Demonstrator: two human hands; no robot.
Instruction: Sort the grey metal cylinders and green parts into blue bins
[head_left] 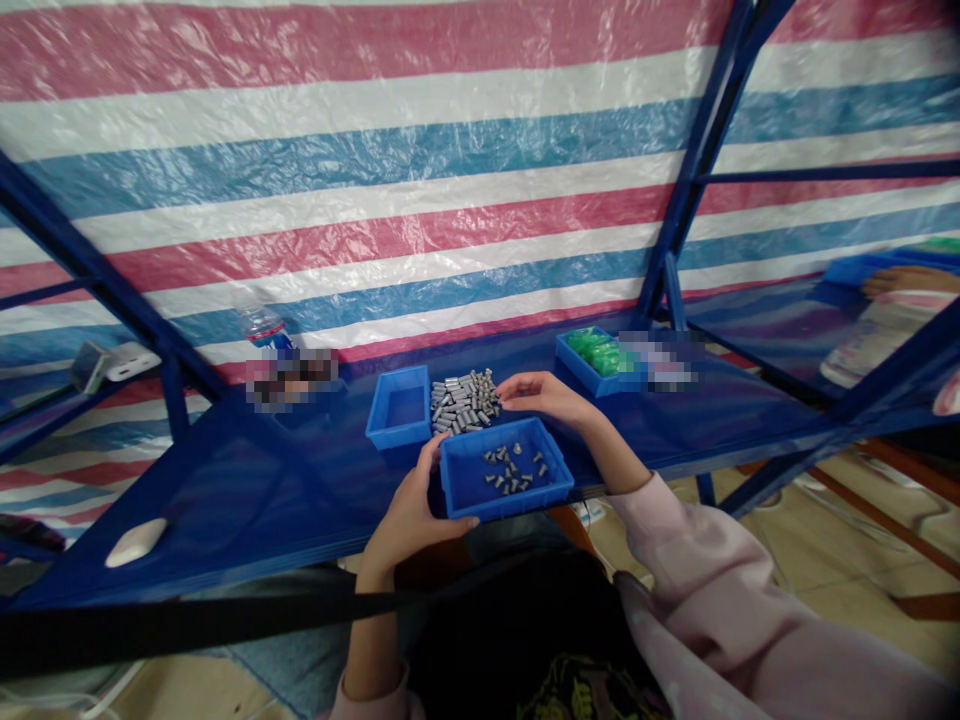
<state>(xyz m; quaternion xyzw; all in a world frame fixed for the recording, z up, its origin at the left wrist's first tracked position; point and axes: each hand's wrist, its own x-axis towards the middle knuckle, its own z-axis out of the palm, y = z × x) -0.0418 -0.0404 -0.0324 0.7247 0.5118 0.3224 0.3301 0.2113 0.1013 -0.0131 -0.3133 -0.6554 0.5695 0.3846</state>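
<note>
My left hand point(409, 515) is closed on the left side of a blue plastic bin point(465, 495), thumb along its near edge and fingers behind the far left corner. The bin stands tilted at the table's front edge. Several small screws point(510, 470) lie scattered inside it. Behind the bin is a loose pile of silvery metal cylinders point(461, 400), with smaller screw-like pieces at its right end. My right hand point(546, 397) reaches to that right end, fingers stretched out and touching or just beside the pieces; nothing shows in its grasp.
A second blue bin point(401, 405) stands left of the pile. To the right, another bin point(596, 380) holds green packets point(596, 350). A water bottle point(264, 325) is at the back left; a white computer mouse point(136, 542) lies front left. Blue frame posts point(686, 180) rise at both sides.
</note>
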